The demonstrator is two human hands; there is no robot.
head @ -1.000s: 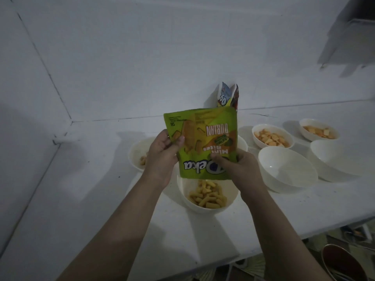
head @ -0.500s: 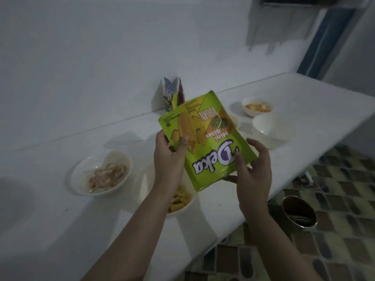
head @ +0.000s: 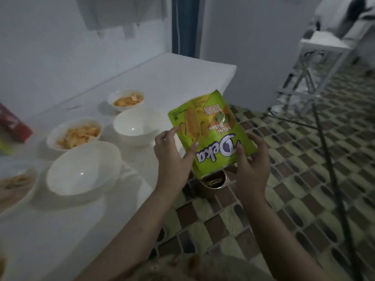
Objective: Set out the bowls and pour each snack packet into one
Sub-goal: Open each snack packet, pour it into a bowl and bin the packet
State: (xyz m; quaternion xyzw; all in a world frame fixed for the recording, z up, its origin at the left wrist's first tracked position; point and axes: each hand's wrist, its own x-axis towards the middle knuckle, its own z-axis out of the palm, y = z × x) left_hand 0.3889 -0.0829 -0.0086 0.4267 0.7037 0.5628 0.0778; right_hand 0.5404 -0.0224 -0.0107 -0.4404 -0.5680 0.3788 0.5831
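Observation:
I hold a green Deka snack packet upside down in both hands, out past the counter's edge and over the tiled floor. My left hand pinches its left side. My right hand grips its lower right corner. A small round bin sits on the floor right under the packet's open end. On the white counter stand several white bowls: two empty ones, and two with orange snacks. A bowl with pale snacks is cut off at the left.
A red packet lies at the far left of the counter. The floor is patterned tile. A white metal rack stands at the back right, and a dark cable runs across the floor.
The view has swung right, away from the filled bowl. Both hands have carried the packet off the counter's edge to above the floor bin. My right hand now grips it more closely.

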